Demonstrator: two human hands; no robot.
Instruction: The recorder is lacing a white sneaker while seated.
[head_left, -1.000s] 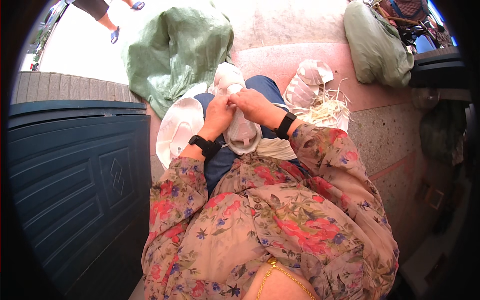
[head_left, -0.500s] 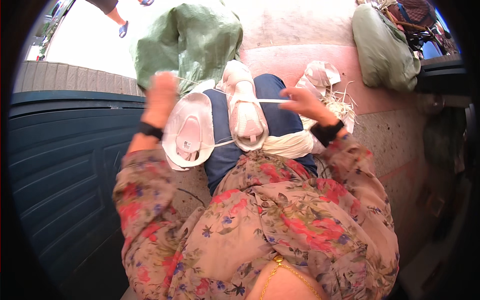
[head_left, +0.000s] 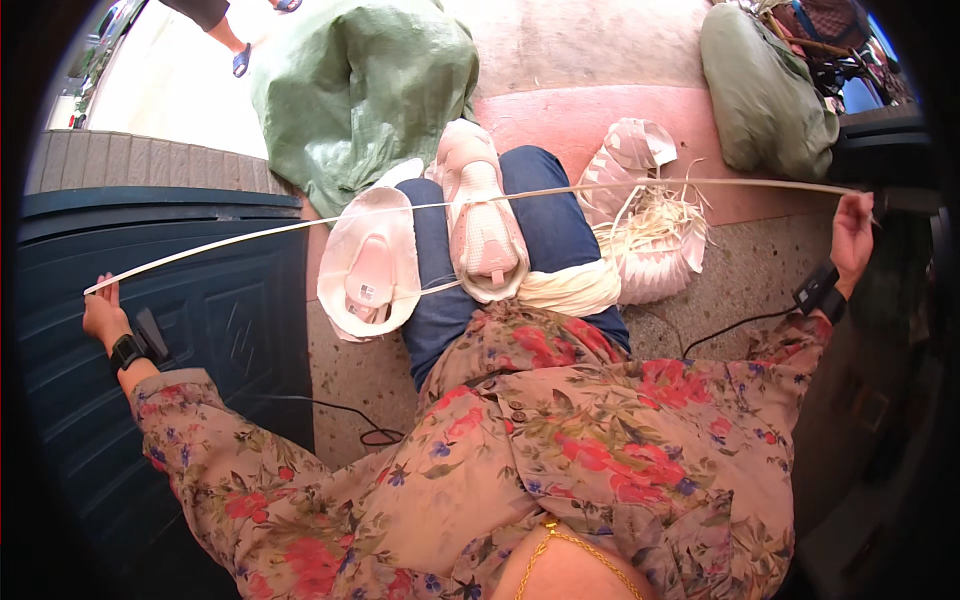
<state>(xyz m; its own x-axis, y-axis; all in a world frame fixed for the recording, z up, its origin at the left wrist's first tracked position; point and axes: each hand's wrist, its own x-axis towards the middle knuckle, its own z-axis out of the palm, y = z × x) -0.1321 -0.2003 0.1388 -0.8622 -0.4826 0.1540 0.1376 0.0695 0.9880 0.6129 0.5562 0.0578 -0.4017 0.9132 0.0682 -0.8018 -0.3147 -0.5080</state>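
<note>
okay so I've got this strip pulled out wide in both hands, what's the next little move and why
Probably bring both hands back toward your lap. The left hand and right hand hold the pale strip stretched at full arm span across the white shoe on your knee, so there looks to be no reach left to pull further.

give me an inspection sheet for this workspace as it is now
surface: speckled stone floor, pink step beyond
job's things: pale strip stretched taut across the knees; white shoe on lap, second shoe beside it
clutter: bag of pale strips, two green sacks
grippers: left hand and right hand each grip a strip end, arms spread wide
cables: black cable on floor
surroundings: dark panelled door at left; another person's feet top left
</note>
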